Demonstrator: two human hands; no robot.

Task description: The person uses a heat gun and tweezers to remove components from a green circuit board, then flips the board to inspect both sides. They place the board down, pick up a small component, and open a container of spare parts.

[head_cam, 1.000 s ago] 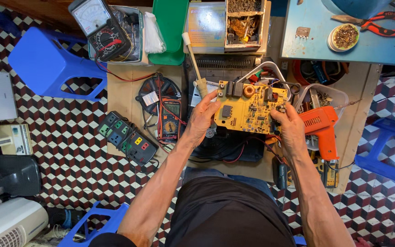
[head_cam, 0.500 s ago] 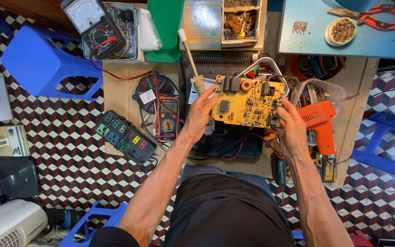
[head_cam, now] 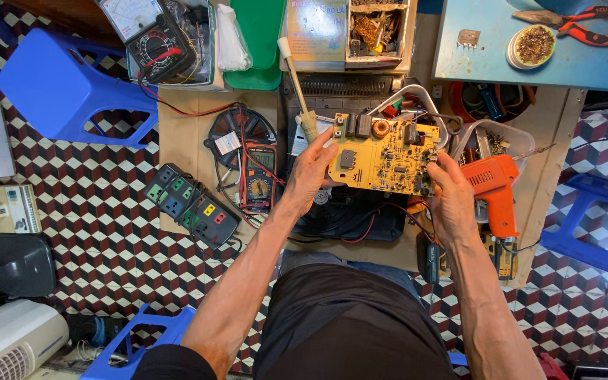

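One yellow circuit board (head_cam: 387,156) held mid-scene over the counter (head_cam: 184,134), left hand (head_cam: 312,169) gripping its left edge, right hand (head_cam: 452,198) its right. One orange soldering gun (head_cam: 494,190) right; two multimeters (head_cam: 258,176) left; three blue stools (head_cam: 58,88).

Far left: blue plastic stool (head_cam: 58,88) on the checkered floor (head_cam: 107,204). Beside it, analog meter (head_cam: 153,39) with red lead. Near-left of the wooden table (head_cam: 184,134): black power strip (head_cam: 191,204) with coloured sockets, digital multimeter (head_cam: 260,176) just beside. Right: orange soldering gun (head_cam: 495,190). Far right, on blue surface (head_cam: 473,63): red-handled pliers (head_cam: 571,21), round tin (head_cam: 533,46). Far centre: green tray (head_cam: 260,42).
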